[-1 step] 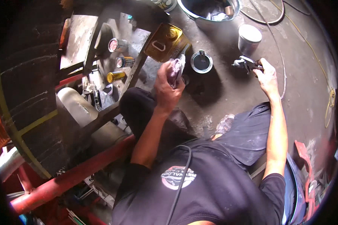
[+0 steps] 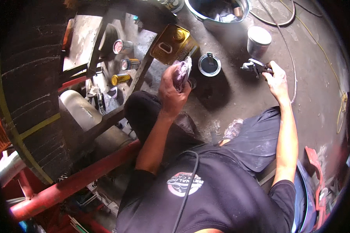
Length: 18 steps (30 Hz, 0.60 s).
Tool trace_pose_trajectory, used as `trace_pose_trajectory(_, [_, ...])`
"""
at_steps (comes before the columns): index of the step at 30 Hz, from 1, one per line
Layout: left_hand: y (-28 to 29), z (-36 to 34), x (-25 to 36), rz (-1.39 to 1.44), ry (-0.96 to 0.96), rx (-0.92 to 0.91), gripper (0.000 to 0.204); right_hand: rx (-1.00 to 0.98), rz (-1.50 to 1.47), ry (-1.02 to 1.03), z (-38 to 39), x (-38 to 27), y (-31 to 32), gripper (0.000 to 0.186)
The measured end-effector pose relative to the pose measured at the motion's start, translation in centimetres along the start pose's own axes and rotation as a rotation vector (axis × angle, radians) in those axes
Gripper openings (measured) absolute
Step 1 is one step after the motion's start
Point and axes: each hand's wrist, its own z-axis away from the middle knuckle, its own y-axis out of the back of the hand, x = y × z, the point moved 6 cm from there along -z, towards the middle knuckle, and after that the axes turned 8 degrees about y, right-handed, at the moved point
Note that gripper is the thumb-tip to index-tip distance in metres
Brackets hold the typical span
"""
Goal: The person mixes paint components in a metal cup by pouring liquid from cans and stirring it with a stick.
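My left hand (image 2: 171, 93) is closed around a crumpled pale purple rag (image 2: 181, 75); whether something lies inside the rag I cannot tell. A small round thing (image 2: 192, 82) shows beside those fingers, too dim to name. Just beyond this hand is a rectangular gold metal can (image 2: 169, 48) with a yellow cap. My right hand (image 2: 277, 79) grips a spray gun (image 2: 254, 66) by its handle, its silver nozzle pointing left. Between the two hands, farther off, an open round tin (image 2: 209, 66) of dark liquid stands on the floor.
A pale-topped can (image 2: 259, 39) stands beyond the spray gun. At the back is a tub (image 2: 198, 16) with cloths inside. Hoses (image 2: 287, 50) trail over the floor at right. Left of me are a red bar (image 2: 77, 178), a frame, several small cans (image 2: 120, 79) and a beige cylinder (image 2: 81, 110).
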Motion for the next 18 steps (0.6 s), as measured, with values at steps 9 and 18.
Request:
trace_pose_trajectory(9, [3.1, -5.0, -2.9, -0.379, -0.195, 0.136, 0.065, 0.025, 0.036, 0.073, -0.2, -0.8, -0.1, 0.02])
trace_pose_trajectory(18, [-2.1, -8.6, -6.8, -0.51, -0.207, -0.144, 0.061, -0.035, 0.02, 0.026, -0.1, -0.4, -0.3, 0.027])
